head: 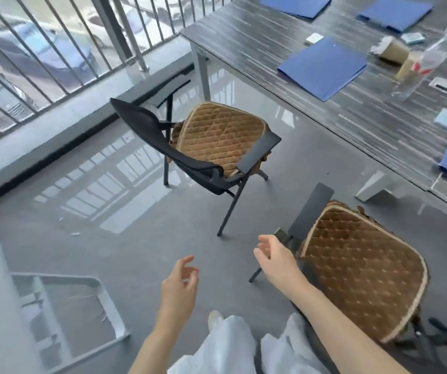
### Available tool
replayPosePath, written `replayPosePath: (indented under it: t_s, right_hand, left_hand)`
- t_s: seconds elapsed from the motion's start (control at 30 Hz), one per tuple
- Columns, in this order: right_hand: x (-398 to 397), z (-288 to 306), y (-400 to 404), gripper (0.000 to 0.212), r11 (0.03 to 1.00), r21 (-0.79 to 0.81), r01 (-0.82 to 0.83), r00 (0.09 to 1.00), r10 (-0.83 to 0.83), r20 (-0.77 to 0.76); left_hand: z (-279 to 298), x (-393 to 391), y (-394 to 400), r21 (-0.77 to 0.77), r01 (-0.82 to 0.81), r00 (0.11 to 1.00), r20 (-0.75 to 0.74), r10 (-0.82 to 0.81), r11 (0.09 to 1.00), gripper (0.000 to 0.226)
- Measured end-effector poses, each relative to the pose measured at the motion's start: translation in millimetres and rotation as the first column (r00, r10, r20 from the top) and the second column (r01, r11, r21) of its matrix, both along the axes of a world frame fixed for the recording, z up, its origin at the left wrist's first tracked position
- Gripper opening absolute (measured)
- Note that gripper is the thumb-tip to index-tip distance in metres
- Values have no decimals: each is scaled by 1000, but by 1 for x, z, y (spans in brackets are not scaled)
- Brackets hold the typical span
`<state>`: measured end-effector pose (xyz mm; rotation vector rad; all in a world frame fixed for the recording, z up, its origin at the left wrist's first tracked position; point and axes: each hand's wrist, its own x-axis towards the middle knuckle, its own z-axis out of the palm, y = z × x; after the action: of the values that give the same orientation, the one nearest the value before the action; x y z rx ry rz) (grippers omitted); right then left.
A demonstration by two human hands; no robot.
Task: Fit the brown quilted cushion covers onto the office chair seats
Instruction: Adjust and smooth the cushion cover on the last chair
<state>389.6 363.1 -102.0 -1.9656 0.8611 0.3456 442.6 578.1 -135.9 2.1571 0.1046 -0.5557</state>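
While both bare hands are held out over the grey floor (125,238), nothing is gripped in either. The left hand (179,287) is seen near the middle of the view with its fingers loosely curled and apart, and the right hand (276,260) is raised just beside the near right chair, fingers spread and empty; whether it touches the black armrest (311,209) cannot be told. One brown quilted cushion cover with pale piping (362,271) is seen laid over the seat of that near black office chair (432,336). A second brown quilted cover (217,133) is spread on the seat of the far black mesh-backed office chair (147,122), which stands well apart, between the metal railing (55,58) at far left and the dark striped table (311,103) at far right. Blue folders (322,66) are lying on the table, near a clear plastic bottle (430,55) and a paper cup (392,51).
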Motion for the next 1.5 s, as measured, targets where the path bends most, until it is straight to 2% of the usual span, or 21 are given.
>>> replayPosePath:
  t_s: [0.13,0.27,0.37,0.6,0.77,1.0,1.07,1.2,1.4,1.5]
  right_hand:
    - [41,17,61,40,988,5,-157,986,156,63]
    - [84,46,74,39,973,-34,-229,960,232,158]
    - [124,64,64,37,974,-60,-217,947,225,231]
    - [217,76,19,33,991,-120,-51,930,92,357]
    - [292,67,-19,34,990,-138,-21,946,64,317]
    - [388,46,-70,34,983,-182,34,980,3,200]
    - [414,35,-81,36,986,-143,84,988,-63,142]
    - [452,3,-91,38,975,-71,212,977,-211,19]
    - [497,-46,-77,37,966,-83,245,963,-252,-95]
    - [515,-72,-72,40,946,-95,311,935,-322,-150]
  left_hand:
    - [21,47,52,4,-81,992,94,80,997,25]
    - [50,97,65,-16,-94,977,190,95,995,31]
    - [73,139,60,-28,-69,962,261,74,997,22]
    - [100,250,20,-30,81,935,349,-65,996,17]
    - [92,336,-22,-7,145,926,352,-133,989,18]
    - [76,444,-64,91,315,930,171,-327,945,18]
    - [66,476,-77,127,416,897,103,-429,901,23]
    - [37,532,-102,185,629,771,-28,-636,755,31]
    - [-16,609,-128,205,801,596,-180,-783,563,32]
    - [-39,650,-145,225,884,459,-254,-851,409,38]
